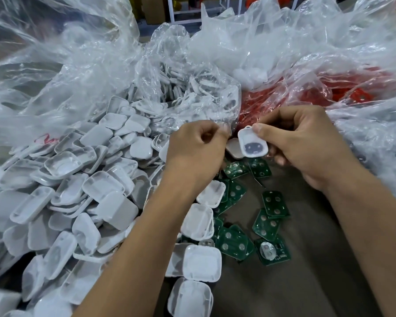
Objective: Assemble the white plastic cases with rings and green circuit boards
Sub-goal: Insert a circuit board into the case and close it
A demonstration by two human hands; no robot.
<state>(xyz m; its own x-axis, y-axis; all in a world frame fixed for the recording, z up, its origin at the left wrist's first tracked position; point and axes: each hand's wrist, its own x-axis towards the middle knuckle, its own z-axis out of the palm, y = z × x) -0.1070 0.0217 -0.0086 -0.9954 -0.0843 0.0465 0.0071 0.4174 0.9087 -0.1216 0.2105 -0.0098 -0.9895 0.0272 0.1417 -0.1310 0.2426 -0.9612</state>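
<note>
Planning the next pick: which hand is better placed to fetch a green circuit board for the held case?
Left, probably. The right hand already pinches the white case, so it is occupied. The left hand is curled with nothing clearly in it, and the green circuit boards lie just below both hands.

One view only, from a head-worn wide-angle camera looking forward and steeply down onto the counter (306,259). It sits close above the scattered green circuit boards (236,243), which lie low in the middle of the picture. Left of those boards the heap of white plastic cases (78,202) fills the frame; beyond them clear plastic bags (249,53) bulge across the top, bent by the lens
</note>
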